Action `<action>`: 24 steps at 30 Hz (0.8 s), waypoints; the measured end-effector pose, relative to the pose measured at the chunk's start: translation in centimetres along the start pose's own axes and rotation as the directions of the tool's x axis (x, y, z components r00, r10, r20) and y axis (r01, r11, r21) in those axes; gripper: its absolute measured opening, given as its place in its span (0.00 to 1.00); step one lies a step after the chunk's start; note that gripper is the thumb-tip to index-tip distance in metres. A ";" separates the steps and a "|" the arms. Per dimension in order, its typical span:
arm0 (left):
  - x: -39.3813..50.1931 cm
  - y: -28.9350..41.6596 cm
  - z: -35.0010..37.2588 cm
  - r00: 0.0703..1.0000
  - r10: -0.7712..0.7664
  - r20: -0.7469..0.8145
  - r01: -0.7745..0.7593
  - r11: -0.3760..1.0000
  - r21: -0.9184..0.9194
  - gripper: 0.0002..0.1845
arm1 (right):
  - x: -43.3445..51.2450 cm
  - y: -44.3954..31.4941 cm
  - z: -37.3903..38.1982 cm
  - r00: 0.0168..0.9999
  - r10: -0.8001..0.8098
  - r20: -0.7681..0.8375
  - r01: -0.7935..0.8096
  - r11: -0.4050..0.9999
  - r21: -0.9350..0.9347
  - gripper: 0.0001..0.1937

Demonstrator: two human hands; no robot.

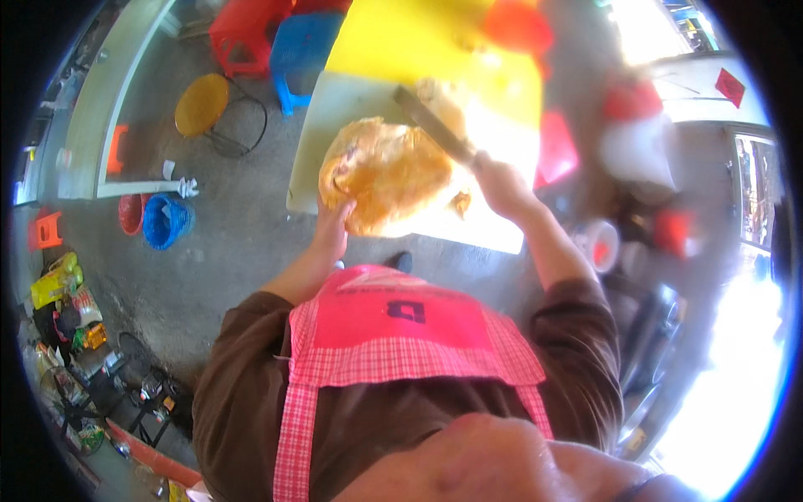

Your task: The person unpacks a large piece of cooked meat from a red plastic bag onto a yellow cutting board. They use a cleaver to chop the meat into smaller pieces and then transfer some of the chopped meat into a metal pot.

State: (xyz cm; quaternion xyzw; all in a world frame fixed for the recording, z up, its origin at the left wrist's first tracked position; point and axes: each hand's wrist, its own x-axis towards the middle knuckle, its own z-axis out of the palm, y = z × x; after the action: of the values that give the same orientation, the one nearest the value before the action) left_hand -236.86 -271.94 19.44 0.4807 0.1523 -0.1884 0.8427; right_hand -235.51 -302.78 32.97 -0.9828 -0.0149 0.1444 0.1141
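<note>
A large pale-orange lump of food (392, 179), too blurred to name, lies on a cutting board (307, 160) before me. My left hand (335, 219) holds its near left edge, with the thumb on top. In my right hand (502, 188) is a knife (436, 125), its broad blade pointing up and left over the lump's far right side. Another pale lump (442, 103) lies behind the blade. A small brown scrap (462, 202) sits to the right of the large lump. Glare washes out the board's right part.
A yellow tabletop (389, 37) bears a red container (517, 28). Beyond its left side stand a blue plastic stool (304, 50) and a red one (244, 34). A round stool (202, 105) and a blue basket (166, 221) are on the floor at left. A pink bag-like thing (555, 150) adjoins the table's right edge.
</note>
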 end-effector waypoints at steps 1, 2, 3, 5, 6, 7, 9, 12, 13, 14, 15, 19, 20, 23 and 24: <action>0.5 -0.6 -0.8 0.999 0.032 0.021 -0.031 0.998 -0.054 0.34 | 0.4 -0.6 -3.1 0.987 -0.080 -0.143 0.085 0.996 0.030 0.11; 0.6 -0.6 -0.9 0.999 0.033 0.042 -0.031 0.998 -0.056 0.34 | -0.5 -1.2 -5.3 0.955 -0.137 -0.262 0.157 0.986 0.057 0.09; 0.5 -0.7 -0.9 0.998 0.032 0.062 -0.028 0.998 -0.058 0.34 | -1.2 -1.7 -7.0 0.938 -0.027 -0.344 0.175 0.897 0.407 0.08; 0.6 -0.2 -0.7 0.998 0.010 0.061 -0.007 0.999 -0.041 0.34 | -2.7 -2.5 -7.0 0.821 0.018 -0.571 0.429 0.639 0.638 0.08; 0.3 0.0 -0.3 0.999 0.010 0.042 -0.008 0.999 -0.047 0.34 | -2.5 -1.4 -4.5 0.780 0.017 -0.626 0.502 0.581 0.640 0.08; 0.0 0.2 0.3 0.999 0.005 0.033 -0.003 0.999 -0.044 0.35 | -2.4 0.5 -0.5 0.832 -0.033 -0.554 0.371 0.775 0.511 0.08; 0.9 -1.0 -0.9 0.995 -0.017 0.099 0.021 0.999 -0.048 0.35 | -2.0 2.7 5.6 0.980 0.005 -0.197 0.013 0.996 0.091 0.10; 0.7 -0.2 0.4 0.998 0.012 0.065 -0.007 0.997 -0.081 0.35 | 0.2 2.2 2.7 0.969 0.160 0.187 -0.169 0.985 0.034 0.13; 0.4 0.2 0.5 0.998 0.021 0.056 -0.018 0.999 -0.047 0.34 | 0.4 1.8 0.1 0.988 0.081 0.132 -0.086 0.996 0.031 0.14; 1.2 0.3 0.4 0.996 0.059 0.066 -0.055 0.997 -0.051 0.34 | 0.0 -0.1 -3.4 0.996 0.088 0.010 -0.088 0.991 0.096 0.11; 1.1 -0.1 -0.1 0.994 0.074 0.074 -0.070 0.996 -0.053 0.34 | -0.7 -0.5 -5.4 0.970 -0.018 -0.242 0.056 0.987 0.150 0.08; 0.7 -0.6 -0.6 0.992 0.071 0.100 -0.068 0.997 -0.042 0.34 | -2.8 -3.4 -7.7 0.727 0.084 -0.681 0.614 0.364 0.701 0.07; 1.0 -0.4 -0.3 0.989 0.068 0.127 -0.063 0.997 -0.046 0.34 | -2.5 -1.9 -4.1 0.724 0.124 -0.678 0.621 0.309 0.720 0.11; 1.2 -0.5 -0.3 0.992 0.066 0.107 -0.068 0.998 0.012 0.34 | -1.9 2.4 7.8 0.980 0.196 -0.019 -0.194 0.978 0.072 0.16; 1.3 -0.2 -0.3 0.991 0.072 0.112 -0.073 0.997 0.007 0.34 | -1.2 2.2 6.2 0.984 0.174 0.040 -0.176 0.981 0.078 0.15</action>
State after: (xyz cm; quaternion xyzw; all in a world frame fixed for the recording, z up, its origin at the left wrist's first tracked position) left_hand -235.85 -272.01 18.54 0.4792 0.0865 -0.1849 0.8537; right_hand -238.41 -303.67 27.04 -0.9723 0.0755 0.1707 0.1406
